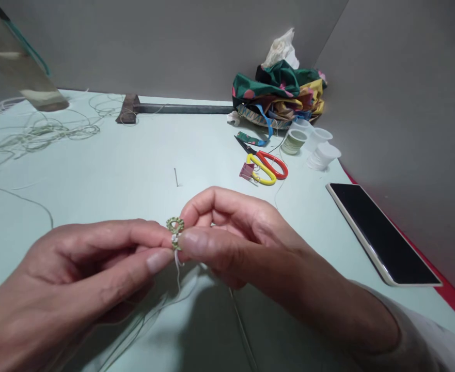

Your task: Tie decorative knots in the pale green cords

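Observation:
Between my two hands is a small green and white knotted cord piece (175,225) with a round loop at its top. My left hand (107,263) pinches its left side between thumb and forefinger. From the right, my right hand (227,237) grips the same piece, its thumb laid over the white wrapped part below the loop. A thin white cord end (178,274) hangs down from the piece. Long pale green cords (138,323) trail below the hands toward the front edge. The fingertips behind the piece are partly hidden.
A nail (176,177) stands beyond my hands. Scissors (268,168), thread spools (294,141), a patterned cloth bundle (281,93) and a hammer (173,107) lie farther back. A phone (382,232) is at right. Loose cord (45,135) and a clear bottle (21,57) are at left.

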Action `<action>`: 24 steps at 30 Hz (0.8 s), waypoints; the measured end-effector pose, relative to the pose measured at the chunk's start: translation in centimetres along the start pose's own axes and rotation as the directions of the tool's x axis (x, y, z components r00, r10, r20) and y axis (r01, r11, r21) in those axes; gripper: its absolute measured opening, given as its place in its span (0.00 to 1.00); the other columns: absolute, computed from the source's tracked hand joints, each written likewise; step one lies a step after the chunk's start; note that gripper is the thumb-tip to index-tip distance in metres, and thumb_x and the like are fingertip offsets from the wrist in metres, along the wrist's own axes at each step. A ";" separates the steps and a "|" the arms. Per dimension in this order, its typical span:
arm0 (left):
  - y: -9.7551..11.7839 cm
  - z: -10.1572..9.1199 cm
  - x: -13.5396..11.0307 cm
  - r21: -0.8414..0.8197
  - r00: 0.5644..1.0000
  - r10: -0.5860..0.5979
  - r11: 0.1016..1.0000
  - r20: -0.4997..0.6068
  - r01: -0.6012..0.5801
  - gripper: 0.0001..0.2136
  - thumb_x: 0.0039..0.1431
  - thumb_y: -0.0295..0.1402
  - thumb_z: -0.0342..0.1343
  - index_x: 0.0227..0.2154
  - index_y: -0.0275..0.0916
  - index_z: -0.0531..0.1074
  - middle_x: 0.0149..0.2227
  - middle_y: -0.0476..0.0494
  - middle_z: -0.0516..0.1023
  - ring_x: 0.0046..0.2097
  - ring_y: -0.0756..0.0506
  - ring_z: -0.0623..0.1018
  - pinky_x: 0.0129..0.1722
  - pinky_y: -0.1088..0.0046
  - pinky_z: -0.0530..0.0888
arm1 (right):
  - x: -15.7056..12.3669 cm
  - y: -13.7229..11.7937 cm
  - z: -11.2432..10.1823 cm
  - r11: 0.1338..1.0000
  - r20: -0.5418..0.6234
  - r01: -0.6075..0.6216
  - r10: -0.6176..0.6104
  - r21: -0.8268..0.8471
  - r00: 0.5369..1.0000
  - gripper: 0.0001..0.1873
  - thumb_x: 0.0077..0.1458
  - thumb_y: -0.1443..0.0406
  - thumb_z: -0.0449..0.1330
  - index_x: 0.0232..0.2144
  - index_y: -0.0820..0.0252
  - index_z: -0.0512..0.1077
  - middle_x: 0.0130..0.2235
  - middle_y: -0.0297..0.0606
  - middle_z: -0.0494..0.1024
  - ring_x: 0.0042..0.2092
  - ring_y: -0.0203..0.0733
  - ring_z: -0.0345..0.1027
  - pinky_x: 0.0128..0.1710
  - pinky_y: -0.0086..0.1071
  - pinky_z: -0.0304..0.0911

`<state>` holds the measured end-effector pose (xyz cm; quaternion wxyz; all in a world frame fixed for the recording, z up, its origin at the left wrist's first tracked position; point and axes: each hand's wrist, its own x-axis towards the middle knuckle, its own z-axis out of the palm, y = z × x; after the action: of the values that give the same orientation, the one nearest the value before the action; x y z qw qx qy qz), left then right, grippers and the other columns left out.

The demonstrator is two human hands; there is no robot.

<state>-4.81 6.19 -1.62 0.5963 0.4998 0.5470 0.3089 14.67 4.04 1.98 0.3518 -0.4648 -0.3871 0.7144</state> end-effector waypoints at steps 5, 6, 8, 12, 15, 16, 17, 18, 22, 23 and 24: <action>-0.8 -0.6 0.0 -0.040 1.000 -0.012 0.999 -0.002 0.012 0.13 0.45 0.45 0.74 0.34 0.49 0.89 0.25 0.41 0.83 0.32 0.35 0.81 0.24 0.66 0.77 | 0.0 0.8 -0.1 0.995 0.048 -0.055 0.059 -0.077 0.997 0.09 0.59 0.72 0.64 0.34 0.54 0.68 0.19 0.20 0.62 0.21 0.29 0.51 0.20 0.23 0.46; -1.1 -0.7 -0.2 -0.051 1.000 -0.013 0.999 0.000 0.013 0.12 0.44 0.45 0.75 0.33 0.48 0.89 0.26 0.41 0.84 0.32 0.36 0.81 0.24 0.67 0.78 | 0.1 1.2 -0.2 0.997 0.068 -0.045 0.049 -0.066 0.996 0.09 0.59 0.72 0.65 0.35 0.54 0.69 0.20 0.20 0.63 0.21 0.30 0.53 0.21 0.23 0.46; -1.6 -1.0 -0.6 -0.078 1.000 -0.020 0.997 0.008 0.021 0.10 0.44 0.43 0.78 0.30 0.49 0.88 0.28 0.43 0.85 0.30 0.40 0.80 0.24 0.70 0.78 | 0.2 1.7 -0.3 1.000 0.123 -0.024 0.024 -0.005 0.992 0.09 0.56 0.73 0.65 0.33 0.57 0.70 0.22 0.22 0.66 0.23 0.29 0.54 0.23 0.23 0.48; -2.0 -1.5 -1.1 -0.190 0.996 -0.070 0.979 0.056 0.079 0.11 0.44 0.40 0.80 0.31 0.53 0.86 0.26 0.50 0.82 0.24 0.49 0.72 0.19 0.79 0.69 | 0.5 1.9 -0.5 0.996 0.151 -0.029 0.016 0.086 0.988 0.11 0.56 0.75 0.64 0.27 0.59 0.69 0.22 0.22 0.66 0.23 0.26 0.50 0.24 0.23 0.49; -1.9 -1.5 -1.0 -0.215 0.993 -0.093 0.971 0.072 0.106 0.10 0.44 0.39 0.79 0.30 0.51 0.86 0.25 0.49 0.79 0.25 0.49 0.68 0.19 0.79 0.67 | 0.5 2.0 -0.8 0.998 0.155 -0.004 -0.006 0.062 0.988 0.11 0.54 0.74 0.68 0.28 0.60 0.70 0.22 0.23 0.66 0.25 0.27 0.51 0.24 0.23 0.47; -1.8 -1.4 -0.9 -0.210 0.992 -0.102 0.971 0.072 0.115 0.10 0.45 0.40 0.79 0.30 0.49 0.85 0.26 0.49 0.79 0.25 0.50 0.67 0.19 0.79 0.66 | 0.5 2.0 -0.8 0.999 0.157 0.009 -0.016 0.045 0.987 0.10 0.54 0.74 0.68 0.28 0.60 0.70 0.22 0.23 0.65 0.25 0.27 0.51 0.23 0.23 0.47; -1.7 -1.3 -0.8 -0.209 0.991 -0.103 0.971 0.085 0.119 0.10 0.46 0.42 0.79 0.30 0.48 0.85 0.26 0.48 0.78 0.25 0.50 0.66 0.19 0.79 0.65 | 0.5 2.0 -0.9 1.000 0.152 0.021 -0.024 0.020 0.988 0.10 0.56 0.74 0.67 0.28 0.60 0.70 0.22 0.22 0.64 0.25 0.27 0.51 0.23 0.23 0.46; -1.6 -1.2 -0.7 -0.210 0.989 -0.115 0.969 0.095 0.133 0.10 0.48 0.43 0.78 0.30 0.48 0.85 0.26 0.48 0.77 0.25 0.50 0.64 0.20 0.79 0.65 | 0.4 1.9 -0.8 0.999 0.138 0.032 -0.031 -0.007 0.990 0.11 0.58 0.74 0.66 0.27 0.60 0.70 0.21 0.22 0.63 0.24 0.27 0.50 0.22 0.23 0.46; -1.2 -1.0 -0.6 -0.245 0.977 -0.157 0.951 0.141 0.188 0.11 0.49 0.46 0.77 0.29 0.48 0.85 0.25 0.49 0.72 0.24 0.50 0.63 0.20 0.77 0.67 | 0.1 1.0 -0.2 0.996 0.109 0.054 -0.045 -0.077 0.993 0.19 0.58 0.79 0.64 0.21 0.59 0.66 0.19 0.21 0.59 0.22 0.27 0.46 0.20 0.24 0.46; -1.2 -1.0 -0.7 -0.245 0.977 -0.157 0.951 0.144 0.189 0.12 0.49 0.46 0.77 0.28 0.47 0.85 0.23 0.50 0.70 0.24 0.50 0.62 0.20 0.77 0.68 | 0.0 0.8 0.0 0.996 0.127 0.055 -0.047 -0.066 0.991 0.20 0.57 0.78 0.65 0.20 0.59 0.66 0.18 0.21 0.59 0.22 0.27 0.45 0.20 0.24 0.47; -1.1 -1.1 -0.8 -0.243 0.977 -0.155 0.952 0.146 0.187 0.12 0.49 0.47 0.77 0.28 0.47 0.85 0.21 0.51 0.68 0.23 0.51 0.62 0.20 0.77 0.68 | 0.0 0.5 0.1 0.998 0.147 0.054 -0.048 -0.039 0.988 0.20 0.57 0.76 0.67 0.20 0.58 0.66 0.18 0.21 0.60 0.22 0.26 0.45 0.20 0.24 0.48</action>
<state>-6.27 5.36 -2.29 0.7134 0.3881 0.5054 0.2916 14.53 3.77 1.53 0.3307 -0.4088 -0.4389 0.7286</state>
